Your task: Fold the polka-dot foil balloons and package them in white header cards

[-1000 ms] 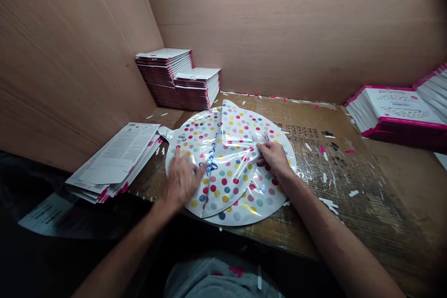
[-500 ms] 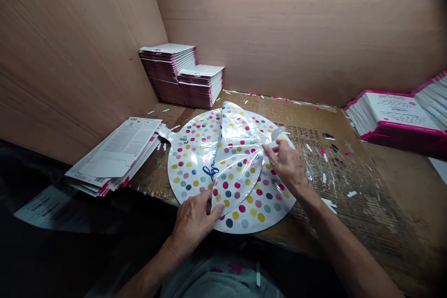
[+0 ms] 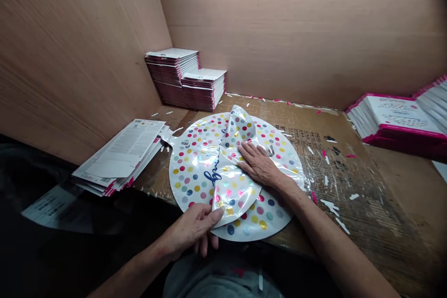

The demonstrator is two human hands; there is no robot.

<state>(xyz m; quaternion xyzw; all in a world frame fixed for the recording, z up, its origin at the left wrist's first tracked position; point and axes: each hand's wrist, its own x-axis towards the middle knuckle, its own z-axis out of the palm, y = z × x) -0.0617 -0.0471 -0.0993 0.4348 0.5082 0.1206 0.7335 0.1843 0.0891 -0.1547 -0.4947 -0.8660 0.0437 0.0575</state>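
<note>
A flat, uninflated foil balloon [image 3: 191, 163] with coloured polka dots and dark blue lettering lies on the cardboard surface. One part is folded over toward the right, hiding some of the lettering. At the near edge of this fold, my left hand [image 3: 197, 228] pinches the foil, thumb on top and fingers partly hidden beneath. My right hand [image 3: 260, 166] rests flat on the folded layer with its fingers stretched out. The balloon's tail [image 3: 168, 137] points left, close to a pile of printed card sleeves [image 3: 122, 151].
Two stacks of packed sleeves [image 3: 188, 81] stand in the back left corner. More pink-edged packs [image 3: 401, 114] sit at the right. Wooden panels [image 3: 296, 32] rise behind and at the left. Small white and pink scraps [image 3: 330, 205] litter the cardboard [image 3: 356, 223].
My right hand has released its pinch on the right side of the foil and now lies flat on the fold. My left hand still holds the near edge, slightly lower in view.
</note>
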